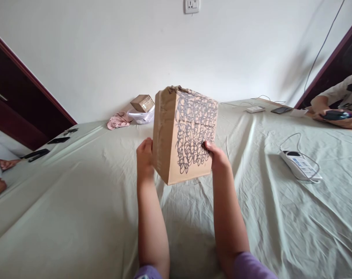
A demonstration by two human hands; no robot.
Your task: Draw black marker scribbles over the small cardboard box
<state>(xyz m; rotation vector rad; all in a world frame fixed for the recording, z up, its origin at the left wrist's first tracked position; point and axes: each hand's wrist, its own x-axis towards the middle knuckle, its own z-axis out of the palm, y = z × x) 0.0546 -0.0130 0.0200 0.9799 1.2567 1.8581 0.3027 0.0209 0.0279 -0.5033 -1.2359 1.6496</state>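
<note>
I hold a brown cardboard box point(181, 133) upright above the bed, between both hands. Its front face is covered in grey scribbles and its top edge looks torn. My left hand point(145, 159) presses against the box's left side, fingers together. My right hand point(215, 155) grips the lower right edge, thumb on the scribbled face. The box is lifted off the pale green sheet point(77, 209).
At the far wall lie a small brown box point(142, 103) on a white plastic bag point(141, 115) and a pink cloth point(118, 120). A white power strip with cable point(300, 164) lies right. Another person's arm holding a phone point(337, 115) is far right. Dark objects point(36, 154) lie left.
</note>
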